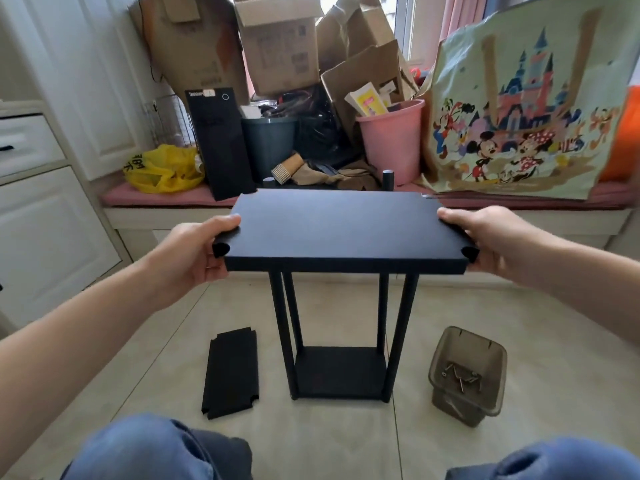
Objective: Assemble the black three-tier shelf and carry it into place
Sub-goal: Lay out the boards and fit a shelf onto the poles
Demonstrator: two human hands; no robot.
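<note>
A black shelf board (332, 230) hovers level over the black frame. My left hand (194, 251) grips its left short edge and my right hand (485, 237) grips its right short edge, thumbs on top. Beneath it stand several black poles (282, 327) rising from the bottom shelf board (341, 372) on the tiled floor. Two pole tops (388, 176) show beyond the board's far edge. A third black board (231, 372) lies flat on the floor to the left of the frame.
A smoky clear plastic tub (465, 375) with several screws sits on the floor right of the frame. Behind is a window bench (166, 199) piled with cardboard boxes (277, 43), a pink bucket (391, 140), a cartoon bag (526, 116). White cabinets (45, 216) stand left. My knees (152, 448) are at the bottom.
</note>
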